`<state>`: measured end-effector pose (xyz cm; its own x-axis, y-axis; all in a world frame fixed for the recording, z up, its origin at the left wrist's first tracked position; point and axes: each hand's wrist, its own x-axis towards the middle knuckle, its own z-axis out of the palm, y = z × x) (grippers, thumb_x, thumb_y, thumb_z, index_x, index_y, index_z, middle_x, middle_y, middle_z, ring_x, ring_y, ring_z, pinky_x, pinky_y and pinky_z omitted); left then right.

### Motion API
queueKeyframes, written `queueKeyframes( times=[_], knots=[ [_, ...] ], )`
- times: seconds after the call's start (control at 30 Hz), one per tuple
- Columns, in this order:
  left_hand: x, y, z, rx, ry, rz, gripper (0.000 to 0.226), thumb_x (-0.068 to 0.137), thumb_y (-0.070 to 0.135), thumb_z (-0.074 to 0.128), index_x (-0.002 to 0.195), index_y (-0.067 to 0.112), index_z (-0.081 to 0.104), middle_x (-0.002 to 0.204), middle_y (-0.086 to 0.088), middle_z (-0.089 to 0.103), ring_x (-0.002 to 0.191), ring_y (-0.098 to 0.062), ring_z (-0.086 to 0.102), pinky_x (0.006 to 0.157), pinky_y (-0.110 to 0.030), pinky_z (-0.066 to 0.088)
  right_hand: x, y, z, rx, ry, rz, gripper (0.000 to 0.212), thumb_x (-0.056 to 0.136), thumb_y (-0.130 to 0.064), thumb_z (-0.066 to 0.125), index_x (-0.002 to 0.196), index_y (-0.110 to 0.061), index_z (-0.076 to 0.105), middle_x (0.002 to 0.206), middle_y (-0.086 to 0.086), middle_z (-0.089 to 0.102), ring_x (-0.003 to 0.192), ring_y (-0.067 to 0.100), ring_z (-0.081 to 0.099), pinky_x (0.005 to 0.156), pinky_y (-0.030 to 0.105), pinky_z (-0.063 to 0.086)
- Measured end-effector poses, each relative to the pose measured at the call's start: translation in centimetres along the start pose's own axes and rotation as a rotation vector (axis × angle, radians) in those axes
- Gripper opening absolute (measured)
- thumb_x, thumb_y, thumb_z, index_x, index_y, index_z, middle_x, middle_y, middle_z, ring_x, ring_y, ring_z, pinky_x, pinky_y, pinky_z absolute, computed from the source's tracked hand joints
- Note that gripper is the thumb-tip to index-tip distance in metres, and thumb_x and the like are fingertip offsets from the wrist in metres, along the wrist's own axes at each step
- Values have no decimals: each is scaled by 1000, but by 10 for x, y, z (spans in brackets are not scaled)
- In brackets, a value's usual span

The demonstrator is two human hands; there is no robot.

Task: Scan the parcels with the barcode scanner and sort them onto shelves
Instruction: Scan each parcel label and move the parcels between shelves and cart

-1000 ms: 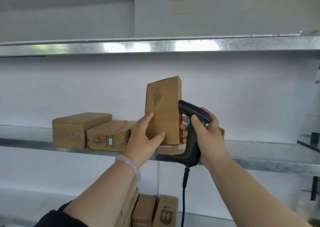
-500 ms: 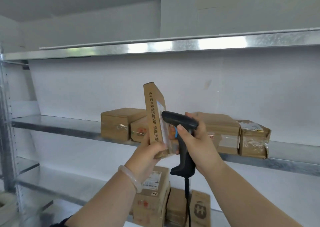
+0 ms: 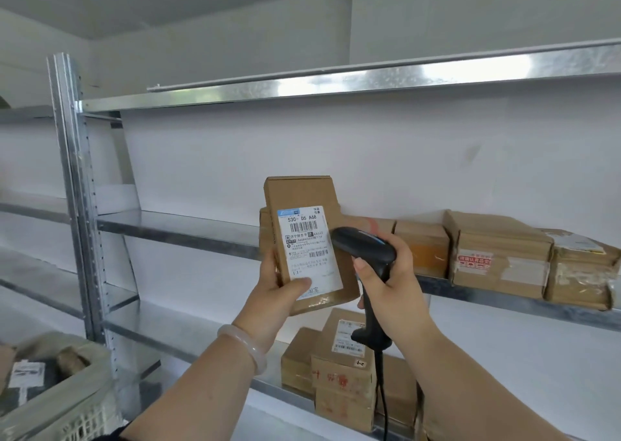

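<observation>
Head view: we see the parcel (image 3: 307, 244) upright, label toward us, gripped at its lower end by the left hand (image 3: 277, 294) before the middle shelf (image 3: 174, 228); the right hand (image 3: 391, 279) clasps the barcode scanner (image 3: 364, 252), its nose at the label's right edge.

A pale latticed basket (image 3: 87, 417) sits lower left, white wall (image 3: 403, 158) behind.

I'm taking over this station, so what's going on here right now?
A person holds a cardboard parcel upright in the left hand, its label facing them, and aims a black barcode scanner at that label with the right hand. It is not shelved yet. Other boxes sit on the middle shelf and the lower shelf behind the hands.
</observation>
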<state>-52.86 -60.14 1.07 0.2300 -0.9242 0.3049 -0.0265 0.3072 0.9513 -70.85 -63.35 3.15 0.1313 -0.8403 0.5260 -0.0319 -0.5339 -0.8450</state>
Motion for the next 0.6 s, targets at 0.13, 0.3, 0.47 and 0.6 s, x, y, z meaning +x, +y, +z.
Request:
queueKeyframes(
  times=[0.13, 0.3, 0.47, 0.6],
  knots=[
    [1, 1, -15, 202, 54, 90, 90, 90, 9, 70, 144, 56, 15, 114, 36, 54, 97, 7, 55, 79, -22, 57, -6, 3, 14, -30, -7, -42, 51, 93, -20, 61, 128, -43, 32, 110, -8, 57, 70, 19, 63, 54, 21, 54],
    [1, -7, -29, 241, 116, 121, 102, 88, 11, 73, 152, 50, 4, 113, 38, 49, 95, 8, 56, 69, -18, 57, -13, 9, 26, -81, -36, -123, 54, 92, -20, 62, 131, -43, 33, 112, -13, 56, 79, 18, 64, 61, 24, 56],
    [-3, -11, -41, 224, 139, 104, 92, 88, 14, 72, 139, 62, 12, 115, 29, 51, 104, -9, 58, 71, -22, 58, -17, 8, 36, -139, -18, -197, 56, 91, -22, 63, 130, -47, 32, 115, -32, 50, 104, 1, 58, 87, 26, 55],
    [-4, -17, -46, 222, 188, 72, 93, 87, 14, 73, 138, 63, 12, 123, 17, 54, 114, -18, 57, 80, -30, 59, -23, -2, 49, -131, -65, -256, 58, 91, -25, 62, 120, -61, 27, 115, -36, 47, 105, 1, 57, 82, 20, 54]
  ],
)
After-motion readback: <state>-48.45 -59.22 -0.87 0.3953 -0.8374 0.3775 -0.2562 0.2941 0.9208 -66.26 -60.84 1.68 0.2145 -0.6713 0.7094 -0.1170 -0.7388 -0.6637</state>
